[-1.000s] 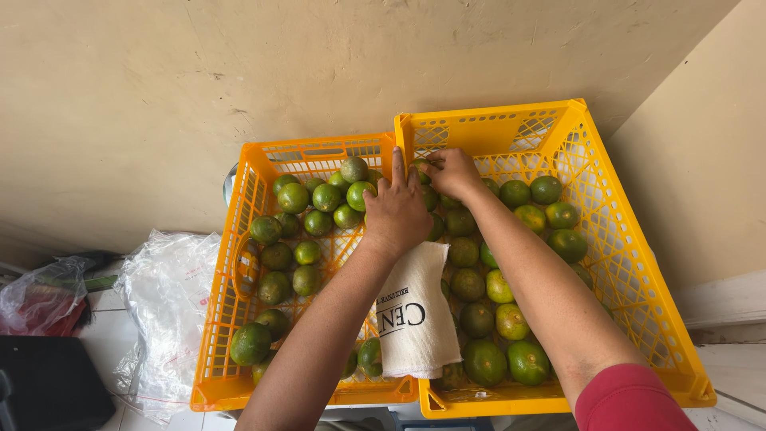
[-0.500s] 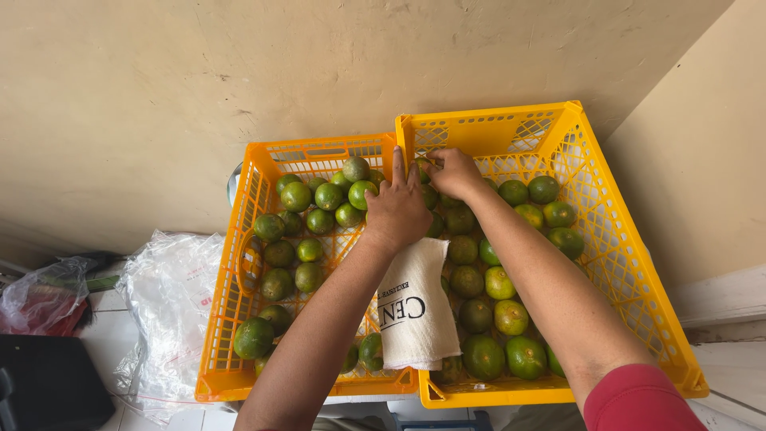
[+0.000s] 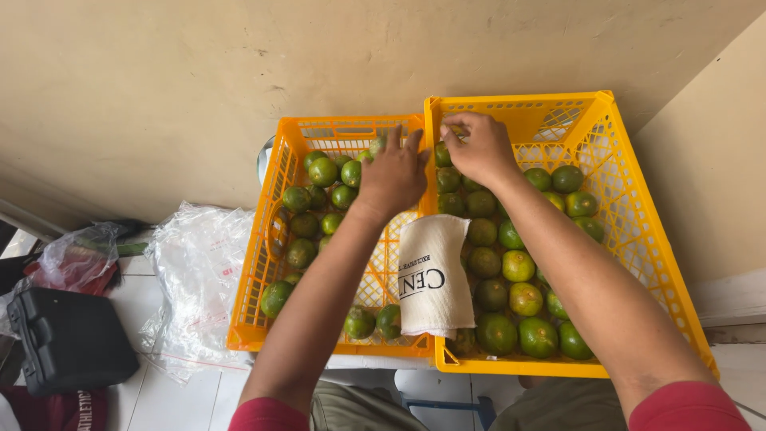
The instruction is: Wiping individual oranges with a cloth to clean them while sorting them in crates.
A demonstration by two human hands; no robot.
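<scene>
Green limes [image 3: 519, 265] fill two orange-yellow lattice crates [image 3: 638, 231]; a cream cloth [image 3: 431, 275] with dark print drapes between, centre frame.

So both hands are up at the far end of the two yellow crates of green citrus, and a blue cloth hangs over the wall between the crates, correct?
Not quite: the cloth is cream-white with dark print, not blue, as the head view shows. The rest holds: the left hand and right hand are at the far end of the left crate and right crate of green citrus.
</scene>
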